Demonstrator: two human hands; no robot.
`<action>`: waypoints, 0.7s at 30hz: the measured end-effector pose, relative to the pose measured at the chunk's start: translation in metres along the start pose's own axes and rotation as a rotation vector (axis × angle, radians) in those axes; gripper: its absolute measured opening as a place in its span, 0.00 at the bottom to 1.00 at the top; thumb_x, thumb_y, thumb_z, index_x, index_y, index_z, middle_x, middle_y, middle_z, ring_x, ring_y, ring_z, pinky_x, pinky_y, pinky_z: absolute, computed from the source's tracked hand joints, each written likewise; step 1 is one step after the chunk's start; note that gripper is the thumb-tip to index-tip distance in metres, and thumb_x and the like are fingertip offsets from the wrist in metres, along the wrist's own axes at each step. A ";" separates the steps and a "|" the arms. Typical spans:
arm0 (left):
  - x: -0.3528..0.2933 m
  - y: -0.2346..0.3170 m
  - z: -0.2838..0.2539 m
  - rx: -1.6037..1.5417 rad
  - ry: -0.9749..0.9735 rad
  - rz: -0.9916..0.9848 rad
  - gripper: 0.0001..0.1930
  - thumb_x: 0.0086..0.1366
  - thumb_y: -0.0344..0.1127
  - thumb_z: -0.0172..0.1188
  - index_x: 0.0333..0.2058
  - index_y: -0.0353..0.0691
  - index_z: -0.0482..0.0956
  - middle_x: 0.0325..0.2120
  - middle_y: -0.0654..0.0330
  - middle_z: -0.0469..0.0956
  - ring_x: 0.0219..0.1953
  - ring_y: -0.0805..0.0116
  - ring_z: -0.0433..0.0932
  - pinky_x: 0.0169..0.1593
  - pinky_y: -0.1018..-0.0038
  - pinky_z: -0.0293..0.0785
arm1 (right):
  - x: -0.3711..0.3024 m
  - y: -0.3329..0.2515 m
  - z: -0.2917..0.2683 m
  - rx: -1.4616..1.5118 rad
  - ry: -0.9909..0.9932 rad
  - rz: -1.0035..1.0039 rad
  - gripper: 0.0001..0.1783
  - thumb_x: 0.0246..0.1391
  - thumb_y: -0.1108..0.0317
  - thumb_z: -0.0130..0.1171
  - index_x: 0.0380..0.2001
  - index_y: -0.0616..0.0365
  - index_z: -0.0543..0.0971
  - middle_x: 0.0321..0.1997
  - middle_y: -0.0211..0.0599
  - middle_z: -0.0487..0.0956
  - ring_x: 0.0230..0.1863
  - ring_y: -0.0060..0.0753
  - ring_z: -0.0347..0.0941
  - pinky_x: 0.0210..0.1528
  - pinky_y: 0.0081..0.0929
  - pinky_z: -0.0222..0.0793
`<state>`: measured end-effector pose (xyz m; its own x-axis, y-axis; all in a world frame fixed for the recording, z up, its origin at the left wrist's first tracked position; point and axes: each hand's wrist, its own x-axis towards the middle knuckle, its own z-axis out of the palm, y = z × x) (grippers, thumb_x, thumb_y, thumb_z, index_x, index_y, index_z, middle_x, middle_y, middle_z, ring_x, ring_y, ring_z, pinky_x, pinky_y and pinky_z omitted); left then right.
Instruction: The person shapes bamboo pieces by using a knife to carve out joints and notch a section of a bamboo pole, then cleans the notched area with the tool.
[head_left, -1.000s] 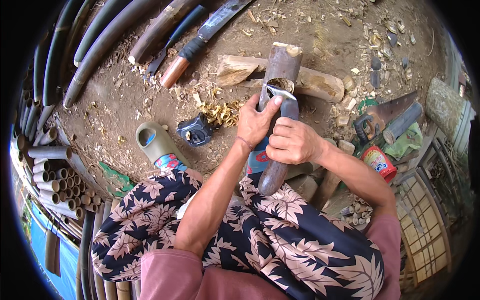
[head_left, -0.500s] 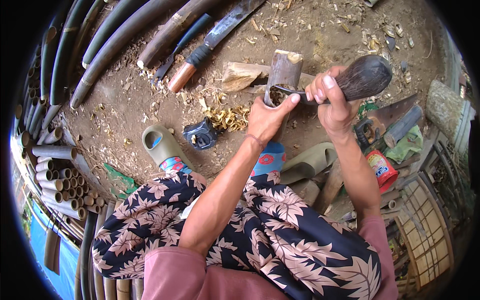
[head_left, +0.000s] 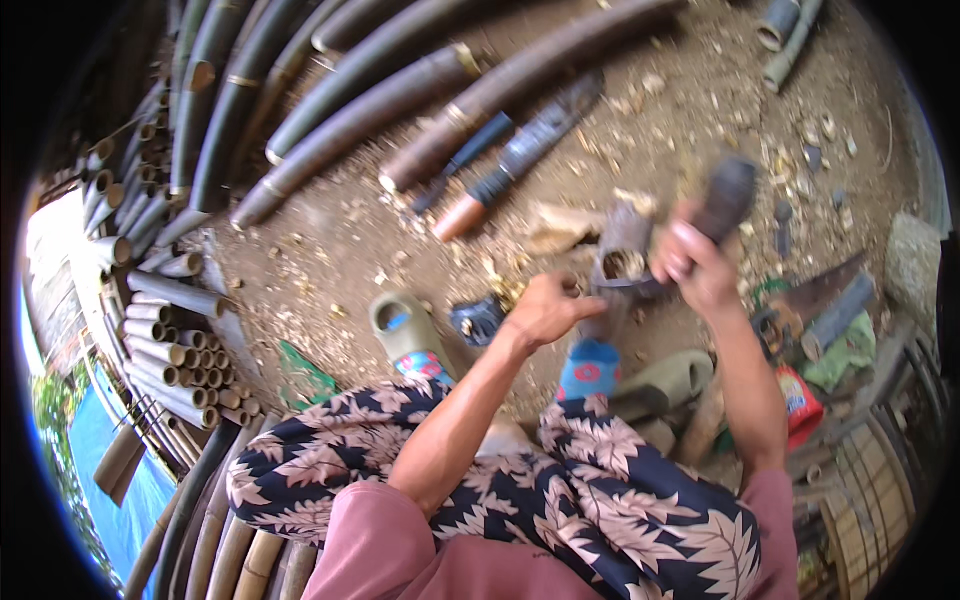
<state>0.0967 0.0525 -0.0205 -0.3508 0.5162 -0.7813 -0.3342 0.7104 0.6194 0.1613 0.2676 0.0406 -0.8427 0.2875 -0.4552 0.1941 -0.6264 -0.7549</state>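
My right hand (head_left: pixel 697 262) is wrapped round the thick dark handle of a knife (head_left: pixel 727 198). Its dark blade reaches left across the near end of a short bamboo tube (head_left: pixel 626 232), blurred by motion. That tube lies in front of me, its hollow end facing me and its far end by a split block of wood (head_left: pixel 562 228). Just left of the blade is my left hand (head_left: pixel 548 312), thumb stretched out and fingers loosely bent apart, with nothing seen in it. Whether it touches the tube I cannot tell.
A machete (head_left: pixel 520 155) with a wooden grip lies beyond the block, beside long bamboo poles (head_left: pixel 370 95). Cut bamboo tubes (head_left: pixel 180 350) are stacked at left. At right are a handsaw (head_left: pixel 825 285), a bamboo piece (head_left: pixel 838 318) and a red container (head_left: pixel 798 408). Shavings litter the ground.
My left hand has come away from the tube's end and loosened. The right hand still grips the knife, its handle tilted more upright. The whole view has shifted, so the scene sits lower and further right.
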 end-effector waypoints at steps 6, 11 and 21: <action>0.036 0.035 -0.213 0.718 1.158 0.397 0.28 0.53 0.28 0.56 0.56 0.33 0.70 0.52 0.44 0.73 0.56 0.47 0.70 0.60 0.58 0.66 | 0.012 -0.074 -0.118 -1.058 0.558 -0.535 0.23 0.61 0.64 0.60 0.53 0.67 0.69 0.32 0.33 0.76 0.32 0.25 0.71 0.39 0.26 0.69; 0.089 0.028 -0.301 1.301 0.827 0.297 0.28 0.51 0.31 0.61 0.53 0.40 0.70 0.49 0.50 0.69 0.54 0.53 0.70 0.58 0.60 0.68 | 0.054 -0.029 -0.211 -1.722 0.493 -0.517 0.35 0.49 0.79 0.58 0.63 0.65 0.63 0.59 0.61 0.68 0.62 0.61 0.63 0.63 0.46 0.60; 0.005 0.136 -0.289 0.858 0.541 0.526 0.46 0.42 0.61 0.74 0.55 0.36 0.71 0.46 0.41 0.78 0.51 0.45 0.77 0.55 0.58 0.72 | -0.023 -0.030 -0.142 -1.610 0.651 -0.445 0.33 0.49 0.78 0.60 0.60 0.59 0.67 0.58 0.53 0.66 0.63 0.60 0.61 0.65 0.45 0.59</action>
<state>-0.2033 0.0137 0.0821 -0.6707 0.7203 -0.1770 0.6002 0.6672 0.4411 0.2462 0.3830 0.0066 -0.7266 0.6802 0.0969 0.6150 0.7068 -0.3496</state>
